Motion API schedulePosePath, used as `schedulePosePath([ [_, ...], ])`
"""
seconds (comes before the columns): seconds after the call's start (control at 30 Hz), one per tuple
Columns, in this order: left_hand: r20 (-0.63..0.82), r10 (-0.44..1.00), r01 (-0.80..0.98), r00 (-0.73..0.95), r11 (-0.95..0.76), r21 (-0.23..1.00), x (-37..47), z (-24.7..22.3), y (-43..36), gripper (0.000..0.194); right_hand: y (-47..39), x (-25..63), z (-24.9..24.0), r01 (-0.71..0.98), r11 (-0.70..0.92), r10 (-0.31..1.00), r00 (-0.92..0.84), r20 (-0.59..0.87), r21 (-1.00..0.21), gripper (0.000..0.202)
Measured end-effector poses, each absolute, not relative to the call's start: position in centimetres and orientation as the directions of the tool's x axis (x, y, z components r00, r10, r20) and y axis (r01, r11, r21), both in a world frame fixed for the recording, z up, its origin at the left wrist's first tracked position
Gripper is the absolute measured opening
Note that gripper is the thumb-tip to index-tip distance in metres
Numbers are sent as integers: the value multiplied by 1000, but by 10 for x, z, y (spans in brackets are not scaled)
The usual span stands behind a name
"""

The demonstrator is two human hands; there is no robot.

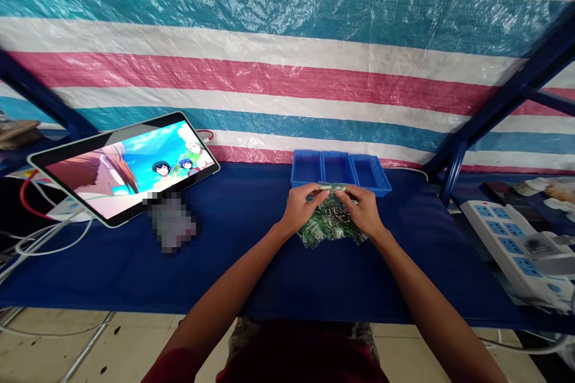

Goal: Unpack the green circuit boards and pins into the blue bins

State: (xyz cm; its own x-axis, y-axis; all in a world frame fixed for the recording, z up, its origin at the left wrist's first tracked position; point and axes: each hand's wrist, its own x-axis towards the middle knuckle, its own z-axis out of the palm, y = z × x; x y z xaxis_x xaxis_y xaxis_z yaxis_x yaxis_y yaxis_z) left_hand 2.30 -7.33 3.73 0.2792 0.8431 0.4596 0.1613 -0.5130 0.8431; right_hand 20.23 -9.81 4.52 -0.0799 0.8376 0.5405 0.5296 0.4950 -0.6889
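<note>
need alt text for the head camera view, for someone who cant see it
Two bare hands, left hand and right hand, together grip a clear bag of small green parts on a blue table, before three blue bins. A tablet plays a cartoon at left; a power strip lies right.

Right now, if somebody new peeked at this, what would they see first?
Probably the big striped sheet of teal, white and pink hanging across the whole back. Next, the tablet glowing with a cartoon, propped on the left of the blue table. In the middle, the left hand and right hand together pinch a clear bag of small green parts, just in front of three blue bins.
</note>
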Motion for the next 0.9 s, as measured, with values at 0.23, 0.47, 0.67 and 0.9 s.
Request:
schedulePosePath([
  [0.23, 370, 906, -81, 207, -361, 929, 21, 46, -67, 32, -92, 195, 58, 484, 673, 681, -110, 724, -559, 40],
  [0.47, 361, 888, -120, 284, -341, 932, 28, 48, -63, 32, -77, 200, 53, 556, 709, 603, -160, 781, -434, 34],
  [0.67, 501, 834, 87, 230, -530, 843, 28, 34, -78, 35, -86, 201, 36, 510, 606, 742, -87, 664, -610, 17],
  [0.9, 585, 792, 180, 173, -609, 772, 33, 36, -59, 26, -82, 202, 56, 394, 434, 893, -67, 445, -810, 18],
])
